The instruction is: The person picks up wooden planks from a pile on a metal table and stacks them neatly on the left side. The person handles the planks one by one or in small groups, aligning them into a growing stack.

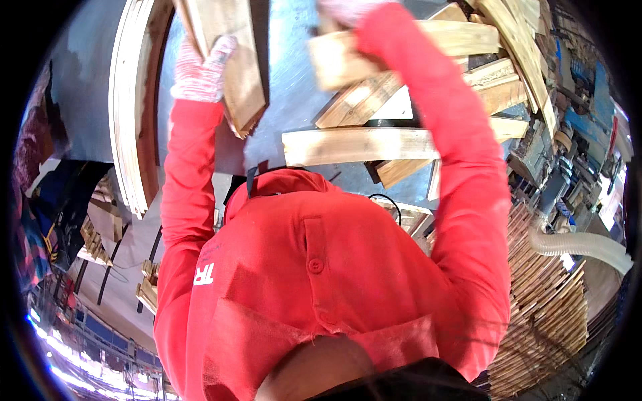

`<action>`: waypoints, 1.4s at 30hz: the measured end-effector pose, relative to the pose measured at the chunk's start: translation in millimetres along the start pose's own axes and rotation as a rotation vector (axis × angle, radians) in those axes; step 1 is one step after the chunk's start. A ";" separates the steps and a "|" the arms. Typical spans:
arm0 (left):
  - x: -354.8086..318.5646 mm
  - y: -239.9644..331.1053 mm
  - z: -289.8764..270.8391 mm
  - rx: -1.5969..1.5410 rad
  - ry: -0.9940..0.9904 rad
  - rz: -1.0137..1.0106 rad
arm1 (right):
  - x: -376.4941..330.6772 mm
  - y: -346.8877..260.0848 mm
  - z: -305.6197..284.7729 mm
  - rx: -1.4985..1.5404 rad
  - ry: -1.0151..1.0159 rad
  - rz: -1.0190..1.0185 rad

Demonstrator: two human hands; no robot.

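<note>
Timber first: pale flat wooden board w/ pointed end [237, 73] sits upper left of view, held over grey metal work surface [294, 87]. Left hand [200, 67], in white-pink knit glove, is clenched on board's edge, fingers wrapped on it. Second piece, short pale wooden block [341, 60], is up top centre, blurred; right hand [341, 10] is at frame's top edge on that block, mostly cut off, so finger state can't be told. Both arms in red sleeves, raised. Below block, loose pile of pale wooden planks [374, 144] lies crossed on surface. Curved laminated wood strips [134, 107] stand at left. Stacked thin slats [542, 301] lower right, beside ribbed white hose [582, 244].
</note>
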State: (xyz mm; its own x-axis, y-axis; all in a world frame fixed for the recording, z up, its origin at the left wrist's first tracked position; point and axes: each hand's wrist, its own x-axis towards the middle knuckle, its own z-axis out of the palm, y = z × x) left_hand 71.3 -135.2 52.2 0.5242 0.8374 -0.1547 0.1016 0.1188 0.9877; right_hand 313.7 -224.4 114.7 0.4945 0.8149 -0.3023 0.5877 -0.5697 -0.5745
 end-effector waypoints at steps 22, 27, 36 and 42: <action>-1.5 -20.6 -48.9 0.460 -0.151 -0.078 | -109.3 136.0 -23.5 -0.768 -0.908 0.026; -35.2 -24.0 -31.4 0.252 -0.099 -0.184 | -86.1 104.0 -37.3 -0.875 -1.033 -0.014; -56.8 5.5 -45.3 0.061 -0.188 -0.197 | -82.4 148.0 15.5 -1.105 -0.851 -0.676; -43.9 23.2 -66.0 0.158 -0.053 -0.033 | -100.0 156.7 31.5 -1.236 -0.846 -0.580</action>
State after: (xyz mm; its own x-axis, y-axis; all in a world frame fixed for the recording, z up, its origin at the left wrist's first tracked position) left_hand -5.1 -134.0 83.4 0.5616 0.8049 -0.1916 0.2491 0.0564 0.9668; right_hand 336.2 -391.9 30.9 -0.2010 0.5241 -0.8276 0.9004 0.4316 0.0546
